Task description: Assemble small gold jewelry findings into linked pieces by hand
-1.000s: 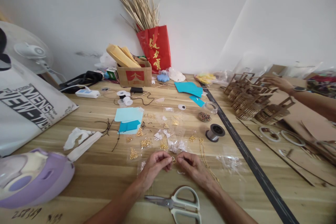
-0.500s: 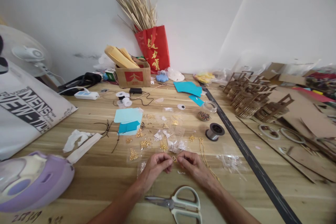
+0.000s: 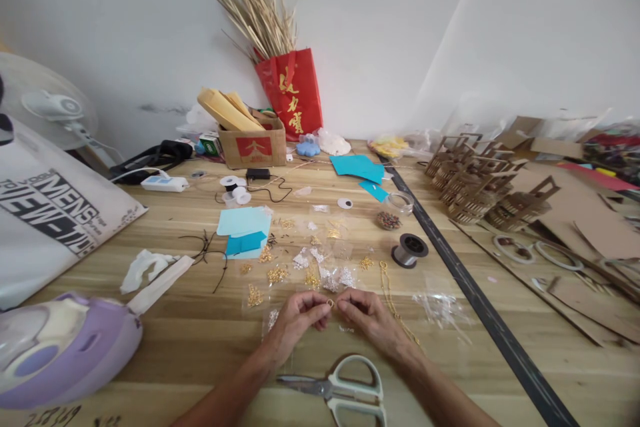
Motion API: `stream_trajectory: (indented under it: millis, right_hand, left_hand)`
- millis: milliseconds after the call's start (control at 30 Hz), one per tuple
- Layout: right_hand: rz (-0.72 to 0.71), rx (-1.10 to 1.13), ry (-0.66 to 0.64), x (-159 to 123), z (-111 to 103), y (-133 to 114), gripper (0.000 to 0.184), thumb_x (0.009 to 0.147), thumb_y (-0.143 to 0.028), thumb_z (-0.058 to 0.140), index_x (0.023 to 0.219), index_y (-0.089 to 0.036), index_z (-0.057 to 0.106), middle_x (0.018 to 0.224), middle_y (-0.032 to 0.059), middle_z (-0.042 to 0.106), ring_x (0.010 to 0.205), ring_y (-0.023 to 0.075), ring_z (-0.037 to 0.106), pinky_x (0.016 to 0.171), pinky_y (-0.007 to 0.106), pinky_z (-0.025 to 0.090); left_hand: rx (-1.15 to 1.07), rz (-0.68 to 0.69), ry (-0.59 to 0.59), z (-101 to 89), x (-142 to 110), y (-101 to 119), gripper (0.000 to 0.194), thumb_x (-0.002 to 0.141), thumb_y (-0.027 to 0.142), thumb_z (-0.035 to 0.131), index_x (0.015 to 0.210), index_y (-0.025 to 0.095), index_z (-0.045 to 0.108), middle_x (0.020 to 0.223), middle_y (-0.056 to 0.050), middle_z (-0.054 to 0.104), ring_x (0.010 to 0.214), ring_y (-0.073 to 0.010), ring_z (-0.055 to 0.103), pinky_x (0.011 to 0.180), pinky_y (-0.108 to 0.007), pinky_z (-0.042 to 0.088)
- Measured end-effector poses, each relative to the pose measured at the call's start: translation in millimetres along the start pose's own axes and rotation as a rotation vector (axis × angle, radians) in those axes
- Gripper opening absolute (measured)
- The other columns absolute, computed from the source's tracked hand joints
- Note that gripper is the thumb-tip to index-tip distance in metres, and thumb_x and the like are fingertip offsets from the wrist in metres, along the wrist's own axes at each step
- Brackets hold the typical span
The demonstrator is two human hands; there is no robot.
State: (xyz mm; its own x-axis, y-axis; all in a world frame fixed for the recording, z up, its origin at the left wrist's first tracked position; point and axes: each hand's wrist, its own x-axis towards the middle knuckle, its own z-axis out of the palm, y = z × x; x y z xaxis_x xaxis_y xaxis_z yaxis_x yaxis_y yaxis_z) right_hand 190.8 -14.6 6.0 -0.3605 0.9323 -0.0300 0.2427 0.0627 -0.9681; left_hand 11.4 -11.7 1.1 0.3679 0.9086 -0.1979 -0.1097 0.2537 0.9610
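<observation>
Between thumb and forefinger, my left hand [image 3: 300, 320] pinches a small gold ring [image 3: 330, 303]. Close against the ring's right side is my right hand [image 3: 367, 317], its thumb and forefinger pressed together; whatever they hold is too small to make out. White-handled scissors [image 3: 345, 387] lie below both hands, blades pointing left. A gold chain [image 3: 390, 300] runs along the table beside my right hand. Just beyond my fingers lie gold findings [image 3: 277, 273] in small heaps and silver-coloured bits [image 3: 345, 277] on clear bags.
A wire spool [image 3: 410, 251] and clear plastic bags [image 3: 443, 303] lie to the right, before a black strip [image 3: 465, 287]. Farther right stand several small brown baskets [image 3: 470, 180]. Blue cards [image 3: 245, 230] lie left of centre; a purple and cream appliance [image 3: 75, 347] sits at the near left.
The other person's arm at the right, seen by the baskets one second ago, has gone from view. My hands stay together at the ring, with only slight finger movement.
</observation>
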Motion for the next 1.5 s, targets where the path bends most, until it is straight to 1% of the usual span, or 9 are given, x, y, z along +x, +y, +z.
stream_trajectory:
  millis: [100, 200, 367, 900, 1067, 1333, 1500]
  right_hand:
    - [-0.003, -0.006, 0.005, 0.1, 0.2, 1.8, 0.037, 0.086, -0.048, 0.052, 0.073, -0.014, 0.063, 0.061, -0.0014, 0.048, 0.058, 0.0118, 0.041, 0.053, 0.022, 0.031]
    - [0.004, -0.005, 0.002, 0.3, 0.5, 4.9, 0.036, 0.086, -0.047, 0.052, 0.073, -0.015, 0.062, 0.061, -0.0023, 0.046, 0.057, 0.0112, 0.040, 0.052, 0.022, 0.031]
    - [0.006, -0.009, -0.006, 0.3, 0.6, 7.2, 0.036, 0.086, -0.047, 0.052, 0.073, -0.015, 0.060, 0.059, -0.0032, 0.043, 0.055, 0.0104, 0.037, 0.051, 0.022, 0.029]
    - [-0.005, -0.009, -0.019, 0.5, 0.5, 5.5, 0.040, 0.086, -0.052, 0.050, 0.073, -0.015, 0.060, 0.058, -0.0035, 0.042, 0.053, 0.0097, 0.036, 0.049, 0.021, 0.028]
    - [0.006, -0.003, -0.018, 0.5, 0.5, 3.7, 0.040, 0.085, -0.051, 0.051, 0.073, -0.014, 0.061, 0.058, -0.0032, 0.042, 0.054, 0.0099, 0.036, 0.049, 0.022, 0.028]
    - [0.005, -0.011, -0.016, 0.9, -0.1, 7.0, 0.040, 0.085, -0.052, 0.051, 0.073, -0.015, 0.061, 0.057, -0.0036, 0.041, 0.052, 0.0098, 0.035, 0.048, 0.021, 0.028]
    - [0.015, 0.011, -0.022, 0.9, 0.4, 5.6, 0.040, 0.085, -0.052, 0.051, 0.072, -0.014, 0.060, 0.057, -0.0038, 0.040, 0.053, 0.0097, 0.034, 0.048, 0.021, 0.027]
  left_hand:
    - [0.008, 0.012, 0.007, 1.0, -0.6, 2.7, 0.027, 0.069, 0.039, 0.070, 0.067, 0.013, 0.063, 0.059, -0.001, 0.060, 0.058, -0.0130, 0.052, 0.059, -0.025, 0.042]
    - [0.011, 0.006, 0.016, 1.9, -0.7, 4.7, 0.027, 0.067, 0.039, 0.071, 0.064, 0.013, 0.062, 0.058, 0.000, 0.058, 0.057, -0.0126, 0.051, 0.059, -0.025, 0.041]
    - [0.007, 0.006, 0.012, 1.9, -0.6, 4.8, 0.027, 0.066, 0.039, 0.071, 0.065, 0.014, 0.061, 0.058, 0.000, 0.059, 0.057, -0.0128, 0.051, 0.059, -0.025, 0.041]
    - [-0.023, -0.001, 0.027, 1.1, -0.3, 3.2, 0.027, 0.064, 0.037, 0.073, 0.066, 0.014, 0.060, 0.059, 0.000, 0.058, 0.057, -0.0121, 0.051, 0.058, -0.024, 0.042]
    - [-0.017, -0.008, 0.034, 2.3, -1.3, 4.9, 0.025, 0.065, 0.036, 0.073, 0.068, 0.013, 0.061, 0.058, 0.000, 0.059, 0.057, -0.0122, 0.051, 0.059, -0.024, 0.041]
    - [-0.032, -0.029, 0.044, 1.6, -0.3, 3.3, 0.027, 0.061, 0.037, 0.075, 0.069, 0.014, 0.063, 0.060, 0.000, 0.059, 0.057, -0.0121, 0.052, 0.059, -0.025, 0.042]
    - [-0.030, -0.029, 0.042, 1.7, -0.8, 5.2, 0.026, 0.062, 0.035, 0.074, 0.070, 0.013, 0.063, 0.060, 0.001, 0.059, 0.057, -0.0121, 0.052, 0.059, -0.025, 0.042]
